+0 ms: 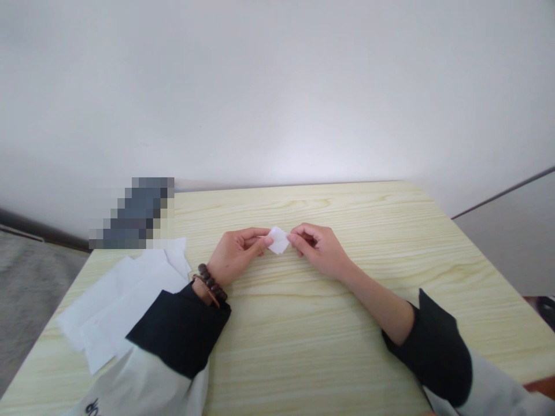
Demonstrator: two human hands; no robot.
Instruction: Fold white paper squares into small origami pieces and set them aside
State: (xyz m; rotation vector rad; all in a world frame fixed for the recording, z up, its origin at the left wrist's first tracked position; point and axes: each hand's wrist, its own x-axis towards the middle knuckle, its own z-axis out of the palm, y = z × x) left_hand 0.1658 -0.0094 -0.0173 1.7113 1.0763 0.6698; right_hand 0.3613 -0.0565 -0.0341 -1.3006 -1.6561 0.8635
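Left hand [236, 254] sits just left of the frame's centre, and I see its thumb and forefinger pinched on the left corner of a small white paper [278, 240]. The other fingers curl under, resting on the desk [303, 358]. Right hand [318, 245] mirrors it just right of centre, fingertips nipped on the paper's right side with the knuckles bunched. The paper is a single folded piece, held between the two hands at the middle of the frame, low over the wood; I cannot tell whether it touches the surface.

My count is two hands, one folded piece and one bead bracelet [212, 283] on the left wrist. There is also one loose pile of white sheets [113, 306] at the lower left. The sheets overlap, so I make out at least three and cannot count further. The left sleeve [177, 329] covers the pile's near corner. One blurred-out block [134, 214] stands at the desk's far left corner.

The desk's far edge runs across the frame just above the hands, against a plain wall [277, 86]. Its left and right edges slant outward toward the bottom corners. The sheets reach close to the left edge. Bare wood lies open between the forearms, beyond the hands up to the far edge, and across the whole right side.
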